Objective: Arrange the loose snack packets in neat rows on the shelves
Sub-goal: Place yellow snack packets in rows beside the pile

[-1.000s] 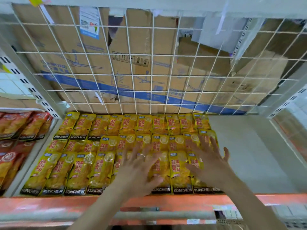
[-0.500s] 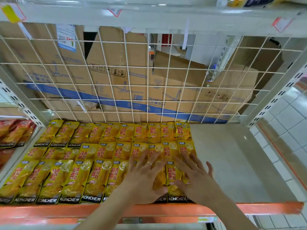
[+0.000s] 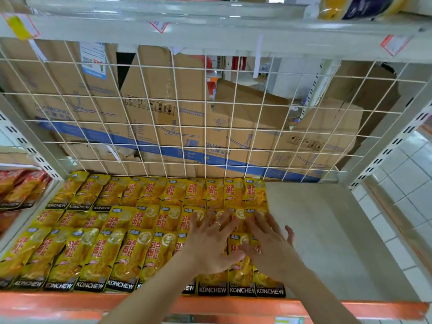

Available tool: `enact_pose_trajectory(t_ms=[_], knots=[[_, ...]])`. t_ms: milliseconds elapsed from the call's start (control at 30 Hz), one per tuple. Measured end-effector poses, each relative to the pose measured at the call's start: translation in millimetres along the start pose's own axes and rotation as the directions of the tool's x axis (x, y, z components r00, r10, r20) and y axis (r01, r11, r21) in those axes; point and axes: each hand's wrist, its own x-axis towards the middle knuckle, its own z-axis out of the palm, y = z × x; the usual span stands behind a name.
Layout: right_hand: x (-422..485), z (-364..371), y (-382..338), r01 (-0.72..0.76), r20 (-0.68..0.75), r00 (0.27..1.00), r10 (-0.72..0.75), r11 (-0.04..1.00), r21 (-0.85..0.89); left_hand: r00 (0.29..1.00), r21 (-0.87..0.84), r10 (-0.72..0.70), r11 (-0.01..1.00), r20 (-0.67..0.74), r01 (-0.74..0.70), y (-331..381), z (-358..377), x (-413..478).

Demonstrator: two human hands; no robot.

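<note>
Packets (image 3: 117, 253), which we judge light, soft and slippery: our left hand (image 3: 210, 244) and right hand (image 3: 268, 251) press flat at the rows' 4 o'clock, fingers (image 3: 222, 220) spread, holding nothing; best slid by edges.

Both arms reach forward side by side. I see the left hand (image 3: 210, 244) and the right hand (image 3: 268, 250) palm down, fingers straight and spread (thumbs close together).

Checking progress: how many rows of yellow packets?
3: back row by the wire grid, middle row, front row at the orange edge; left hand and right hand hide parts.
</note>
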Motion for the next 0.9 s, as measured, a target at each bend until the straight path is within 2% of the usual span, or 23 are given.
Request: enact_pose_trajectory(t_ms=[167, 367, 467, 733, 833, 900], knots=[[12.0, -13.8, -0.7, 0.009, -0.074, 0.997, -0.008, 1.0, 0.005, 0.985, -0.012, -0.123, 0.992, -0.118, 0.122, -19.7, -9.3, 15.3], [44.8, -23.5, -10.0, 0.007, -0.042, 0.999, -0.007, 1.0, 0.013, 0.986, 0.05, -0.158, 0.986, -0.053, 0.16, -36.2, -14.7, 36.0], [51.4, -21.0, -11.3, 0.005, 0.006, 1.0, -0.005, 1.0, 0.005, 0.987, 0.014, -0.153, 0.988, -0.041, 0.154, -36.8, -14.5, 39.3], [48.9, -18.2, -9.9, 0.017, -0.013, 1.0, -0.018, 1.0, -0.018, 0.986, -0.053, -0.166, 0.985, -0.008, 0.165, -38.1, -20.4, 36.0], [42.6, -27.9, -13.9, 0.035, -0.06, 0.998, -0.035, 0.999, 0.015, 0.978, -0.088, -0.2, 0.977, -0.058, 0.194, -40.7, -24.9, 28.6], [36.2, -33.9, -21.1, 0.049, -0.085, 0.995, -0.047, 0.999, 0.023, 0.968, -0.08, -0.206, 0.977, -0.144, 0.196, -40.4, -28.6, 17.4]])
